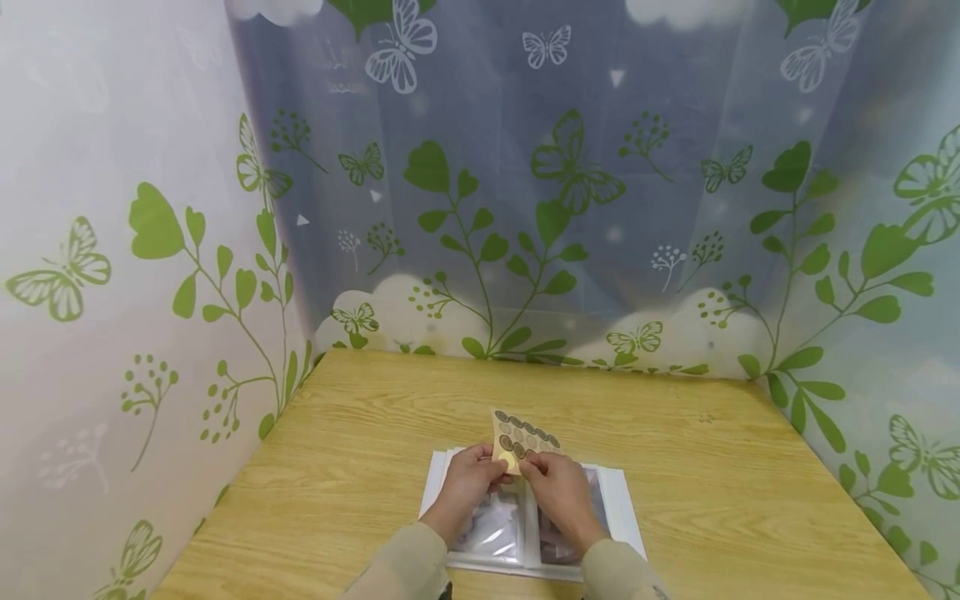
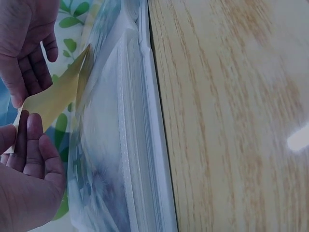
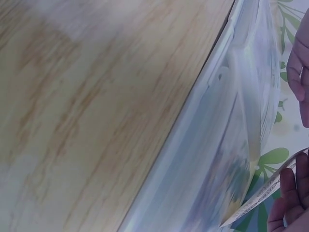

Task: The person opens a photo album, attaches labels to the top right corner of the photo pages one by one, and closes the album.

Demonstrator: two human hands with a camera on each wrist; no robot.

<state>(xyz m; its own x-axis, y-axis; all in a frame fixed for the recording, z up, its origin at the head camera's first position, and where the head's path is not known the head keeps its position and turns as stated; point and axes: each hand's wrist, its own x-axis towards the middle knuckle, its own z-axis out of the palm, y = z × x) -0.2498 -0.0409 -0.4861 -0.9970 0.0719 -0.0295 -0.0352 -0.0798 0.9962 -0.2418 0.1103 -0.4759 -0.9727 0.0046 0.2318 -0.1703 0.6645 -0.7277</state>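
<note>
Both hands hold up a small tan sticker sheet [image 1: 517, 431] with rows of round stickers, some dark-ringed. My left hand [image 1: 467, 485] pinches its lower left corner, the thumb beside a bright yellow round spot [image 1: 508, 461]. At the lower edge, my right hand [image 1: 562, 492] grips the sheet between thumb and fingers. The left wrist view shows the sheet's plain yellowish back [image 2: 58, 101], bent near the fingers. Under the hands lies an open white album [image 1: 624, 508] with clear sleeves [image 2: 104, 130]. The forearms and hands hide part of its pages.
The album lies on a wood-grain table [image 1: 720, 467], near its front side. Behind and on both sides hangs a curtain [image 1: 480, 250] printed with green leaves and butterflies. Glare shows on the left page's plastic sleeve [image 1: 495, 525].
</note>
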